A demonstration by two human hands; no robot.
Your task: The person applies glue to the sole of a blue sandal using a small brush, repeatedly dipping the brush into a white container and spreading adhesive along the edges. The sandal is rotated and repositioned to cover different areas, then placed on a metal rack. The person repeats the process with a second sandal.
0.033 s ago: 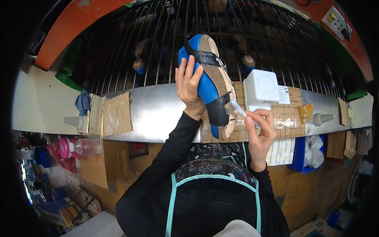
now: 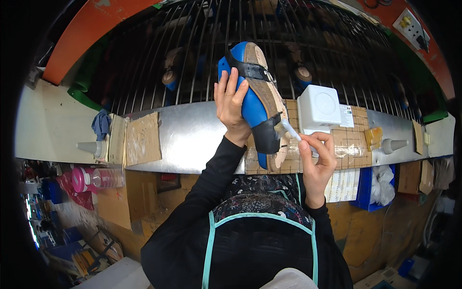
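A blue shoe last (image 2: 253, 108) is held up, tilted, with the underside of a sandal turned partly toward me. Around it run black straps (image 2: 264, 136), folded over the edge of a brown and beige insole (image 2: 274, 103). My left hand (image 2: 232, 103) grips the last from its left side, fingers spread along the blue surface. Between the thumb and fingers of my right hand (image 2: 317, 159) is a small brush (image 2: 291, 131) with a pale handle. Its bristles are at the strap's folded edge near the lower end; whether they touch is hard to tell.
A white square container (image 2: 318, 107) stands on taped cardboard (image 2: 349, 139) to the right, beside a yellow block (image 2: 373, 138) and a grey cone (image 2: 394, 145). Beyond the metal ledge (image 2: 185, 139), a rack of metal rods (image 2: 199, 53) has more shoes lying below. Cardboard pieces (image 2: 143, 139) lie left.
The brush has shifted very slightly to the right at the strap's edge. My left hand and the shoe last are almost unmoved.
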